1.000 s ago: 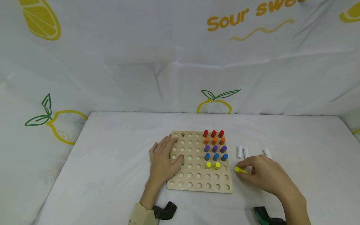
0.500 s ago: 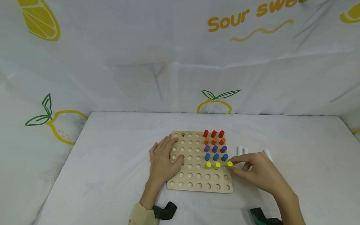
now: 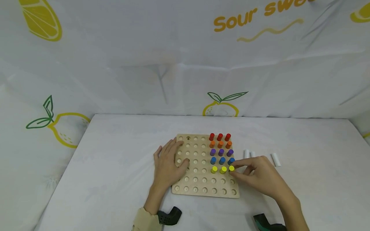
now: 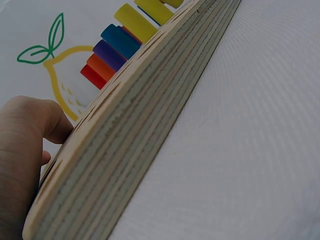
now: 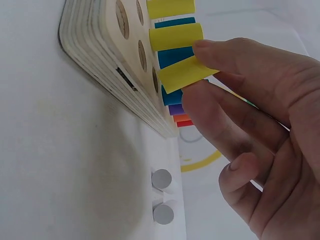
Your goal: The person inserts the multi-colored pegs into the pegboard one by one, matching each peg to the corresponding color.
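Observation:
My right hand point(image 3: 261, 175) pinches a yellow peg point(image 5: 182, 75) between thumb and fingertips, above the right end of the yellow row. In the right wrist view this peg leans, its lower end close to a hole; whether it is inside is unclear. The pegboard point(image 3: 199, 192) is pale wood with rows of round holes. Two more yellow pegs point(image 3: 218, 170) stand beside the held one. My left hand point(image 3: 167, 165) rests on the board's left edge, fingers spread and thumb point(image 4: 55, 117) touching the top.
Behind the yellow row stand blue pegs point(image 3: 222, 161), purple pegs point(image 3: 221, 152), orange pegs point(image 3: 220, 144) and red pegs point(image 3: 220, 137). White pegs point(image 3: 276, 159) lie on the white-covered table point(image 3: 121, 141) to the right. A lemon-print cloth point(image 3: 138, 86) hangs behind.
The right hand has moved left from beside the board to over it, bringing the yellow peg from lying sideways to more upright at the row's end. The left hand has stayed put.

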### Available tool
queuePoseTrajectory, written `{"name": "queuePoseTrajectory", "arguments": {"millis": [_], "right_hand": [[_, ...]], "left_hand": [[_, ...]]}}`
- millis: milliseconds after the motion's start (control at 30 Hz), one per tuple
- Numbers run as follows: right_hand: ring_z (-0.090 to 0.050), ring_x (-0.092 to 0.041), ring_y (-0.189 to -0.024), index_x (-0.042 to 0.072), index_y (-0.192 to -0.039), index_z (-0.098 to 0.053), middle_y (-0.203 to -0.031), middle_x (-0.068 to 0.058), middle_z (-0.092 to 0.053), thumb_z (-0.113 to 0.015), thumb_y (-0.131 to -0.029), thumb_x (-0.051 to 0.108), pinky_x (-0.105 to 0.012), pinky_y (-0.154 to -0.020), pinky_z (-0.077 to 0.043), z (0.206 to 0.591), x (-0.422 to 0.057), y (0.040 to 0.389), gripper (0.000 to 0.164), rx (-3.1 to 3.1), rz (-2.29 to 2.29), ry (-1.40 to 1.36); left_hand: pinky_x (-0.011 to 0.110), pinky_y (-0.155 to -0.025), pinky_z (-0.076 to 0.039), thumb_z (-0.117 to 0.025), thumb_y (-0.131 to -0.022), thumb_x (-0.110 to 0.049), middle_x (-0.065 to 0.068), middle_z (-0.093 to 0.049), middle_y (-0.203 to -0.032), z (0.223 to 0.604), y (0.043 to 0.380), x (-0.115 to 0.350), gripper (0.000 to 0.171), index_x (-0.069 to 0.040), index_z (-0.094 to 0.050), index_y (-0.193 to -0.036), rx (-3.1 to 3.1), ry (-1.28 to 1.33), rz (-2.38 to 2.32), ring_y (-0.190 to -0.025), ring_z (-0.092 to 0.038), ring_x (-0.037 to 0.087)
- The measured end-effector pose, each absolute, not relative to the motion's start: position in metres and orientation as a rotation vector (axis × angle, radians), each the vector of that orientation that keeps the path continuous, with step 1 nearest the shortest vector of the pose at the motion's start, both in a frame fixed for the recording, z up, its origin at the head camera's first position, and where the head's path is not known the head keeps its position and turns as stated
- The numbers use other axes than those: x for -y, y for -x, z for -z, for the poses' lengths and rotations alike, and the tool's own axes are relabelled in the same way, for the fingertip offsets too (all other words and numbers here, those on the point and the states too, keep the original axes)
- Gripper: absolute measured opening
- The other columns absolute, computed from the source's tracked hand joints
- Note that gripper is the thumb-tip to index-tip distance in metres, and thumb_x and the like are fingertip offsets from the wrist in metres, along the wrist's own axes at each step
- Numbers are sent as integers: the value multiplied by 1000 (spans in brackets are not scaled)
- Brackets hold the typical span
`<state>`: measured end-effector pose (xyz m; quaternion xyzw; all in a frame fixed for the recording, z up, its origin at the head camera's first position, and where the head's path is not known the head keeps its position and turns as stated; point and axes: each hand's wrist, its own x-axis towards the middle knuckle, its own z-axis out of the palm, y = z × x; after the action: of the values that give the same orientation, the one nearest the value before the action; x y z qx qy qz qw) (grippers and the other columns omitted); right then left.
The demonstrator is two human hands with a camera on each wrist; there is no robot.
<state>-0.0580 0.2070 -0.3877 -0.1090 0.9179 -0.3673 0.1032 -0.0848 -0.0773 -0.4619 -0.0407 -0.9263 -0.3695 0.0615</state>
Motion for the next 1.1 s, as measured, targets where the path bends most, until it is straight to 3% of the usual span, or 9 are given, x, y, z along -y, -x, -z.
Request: {"name": "queuePoseTrajectory", "arguments": {"millis": [300,533,767,967,1100], "right_hand": [[-45,-2,-48,10,-100,-82,-59,10,-69,-85,-81,27,-20,-42,-33,390,-205,60,25,-2652,1099,304],[-52,-3,-51,11,-99,-83,-89,-1,-80,-86,-81,27,-21,-43,-38,390,-206,59,24,-2664,1073,278],[-52,-3,-51,10,-99,-83,-73,6,-76,-86,-80,28,-21,-43,-37,390,-207,59,27,-2660,1046,260],[-54,-3,-52,10,-99,-83,-88,0,-80,-87,-79,27,-22,-44,-38,390,-208,59,27,-2668,1030,253],[-55,-4,-54,11,-99,-83,-84,2,-80,-87,-79,29,-22,-45,-39,390,-208,58,28,-2669,1008,235]], "left_hand": [[58,-123,-17,-63,-79,-33,7,-51,-158,460,85,77,62,-19,-61,-139,2805,125,1119,-149,-43,27],[58,-123,-17,-63,-79,-33,7,-51,-157,460,86,77,62,-19,-61,-139,2809,125,1110,-148,-44,27],[58,-123,-18,-63,-79,-33,7,-51,-157,459,84,77,62,-19,-61,-139,2805,125,1114,-148,-44,28],[58,-123,-17,-64,-79,-32,6,-51,-157,458,83,77,61,-19,-61,-139,2792,130,1135,-148,-43,27],[57,-123,-17,-63,-79,-32,6,-50,-158,458,83,77,61,-19,-61,-139,2797,130,1130,-149,-43,27]]}}
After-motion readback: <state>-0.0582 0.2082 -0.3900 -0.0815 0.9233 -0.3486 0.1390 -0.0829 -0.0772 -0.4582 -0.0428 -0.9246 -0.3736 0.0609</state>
